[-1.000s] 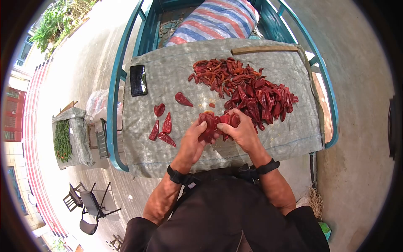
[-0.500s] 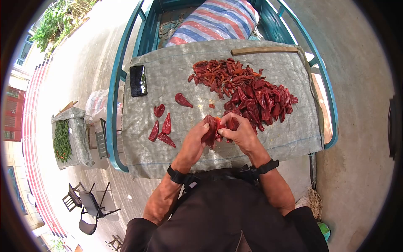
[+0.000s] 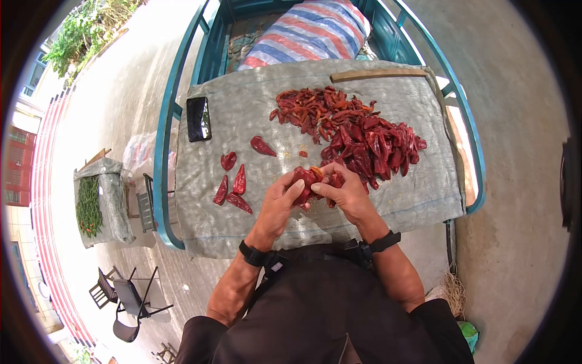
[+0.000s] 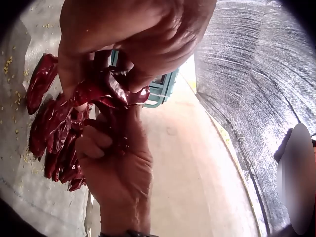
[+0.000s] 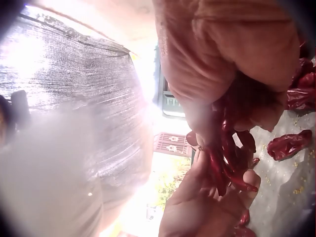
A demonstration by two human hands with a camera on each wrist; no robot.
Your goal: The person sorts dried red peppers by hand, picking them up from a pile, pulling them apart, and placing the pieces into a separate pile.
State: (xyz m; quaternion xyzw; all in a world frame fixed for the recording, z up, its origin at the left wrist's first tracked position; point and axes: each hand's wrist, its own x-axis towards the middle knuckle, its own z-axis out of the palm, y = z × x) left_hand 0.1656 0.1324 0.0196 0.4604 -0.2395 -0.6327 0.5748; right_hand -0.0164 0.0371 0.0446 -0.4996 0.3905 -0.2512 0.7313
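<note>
My left hand grips a dark red dried chilli pepper over the near part of the grey woven sheet. Close against it, my right hand holds more red chillies, its thumb reaching to the left hand's pepper. An orange edge shows on that pepper near the fingertips. In the right wrist view, several narrow chilli pieces stick out between the two hands. Beyond the hands lie a heap of large glossy chillies and a heap of smaller, shrivelled ones.
Several loose chillies lie on the left of the sheet, below a black phone. A wooden strip lies along the back. Blue-green rails flank the sheet. Pale seeds are scattered on it. A striped bag lies behind.
The two hands have worked at the pepper between them; its orange inside showed widely half a second ago and now shows as a small edge. The heaps have stayed put.
</note>
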